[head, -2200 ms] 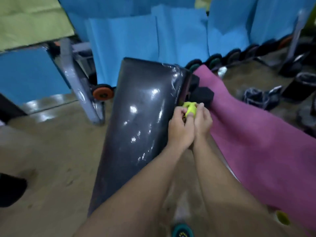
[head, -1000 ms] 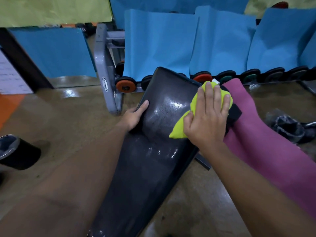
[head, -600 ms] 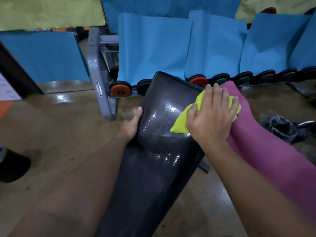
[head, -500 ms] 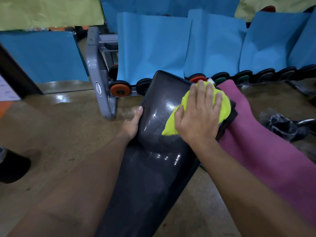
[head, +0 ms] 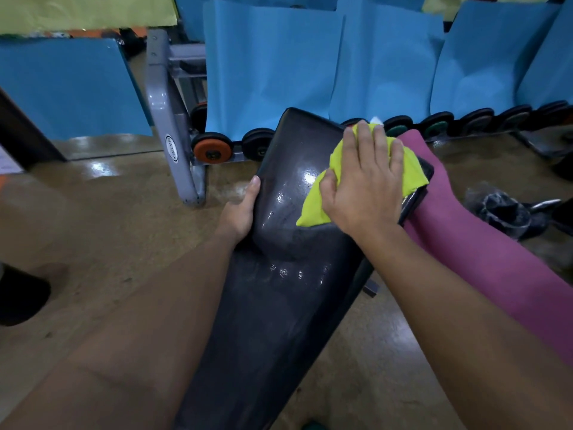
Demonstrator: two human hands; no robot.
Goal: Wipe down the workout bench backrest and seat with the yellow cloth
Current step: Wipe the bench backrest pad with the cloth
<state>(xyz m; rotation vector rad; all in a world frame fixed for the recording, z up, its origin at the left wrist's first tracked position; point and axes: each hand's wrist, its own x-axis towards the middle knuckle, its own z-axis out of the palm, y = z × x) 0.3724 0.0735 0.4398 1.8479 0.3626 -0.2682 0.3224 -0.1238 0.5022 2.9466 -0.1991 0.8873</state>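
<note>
Your right hand (head: 366, 187) lies flat, fingers spread, pressing the yellow cloth (head: 313, 206) onto the bench pad (head: 279, 274) near its far end, while your left hand (head: 240, 212) grips the pad's left edge.

A gym: dumbbell rack (head: 173, 119), padded bench (head: 279, 274), exercise mat (head: 496, 259).

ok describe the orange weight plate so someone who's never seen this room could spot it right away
Start at the black bench pad running up the middle, gripped at its left edge by the left hand. Just beyond that edge stands a grey rack upright with round plates lined along its low rail. The orange weight plate sits right beside the upright; it alone has a bright orange face, its nearest neighbours being black.
</note>
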